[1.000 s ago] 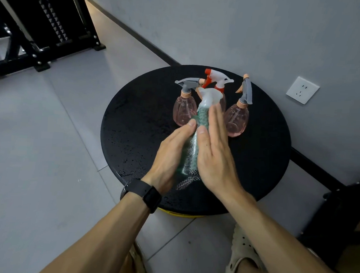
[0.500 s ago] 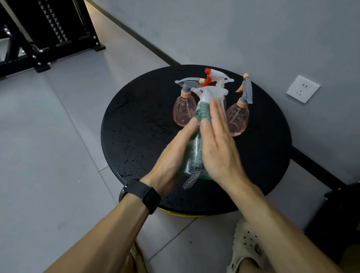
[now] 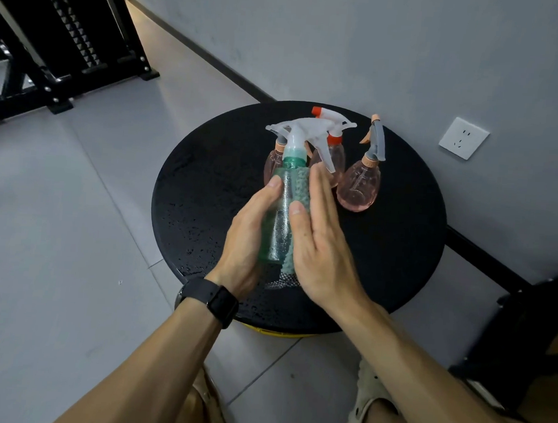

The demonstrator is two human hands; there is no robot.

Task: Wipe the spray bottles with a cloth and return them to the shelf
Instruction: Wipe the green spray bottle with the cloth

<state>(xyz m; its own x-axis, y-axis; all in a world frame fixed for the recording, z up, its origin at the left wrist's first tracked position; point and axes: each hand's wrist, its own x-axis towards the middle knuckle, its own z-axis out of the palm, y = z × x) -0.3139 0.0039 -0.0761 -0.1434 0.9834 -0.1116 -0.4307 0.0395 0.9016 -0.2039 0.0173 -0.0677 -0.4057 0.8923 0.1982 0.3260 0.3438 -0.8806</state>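
No text, label, brand, number or sign can be read anywhere. The green spray bottle and the pink spray bottles at twelve and one o'clock on the desk are unlabelled, and the wall socket and watch show no markings.
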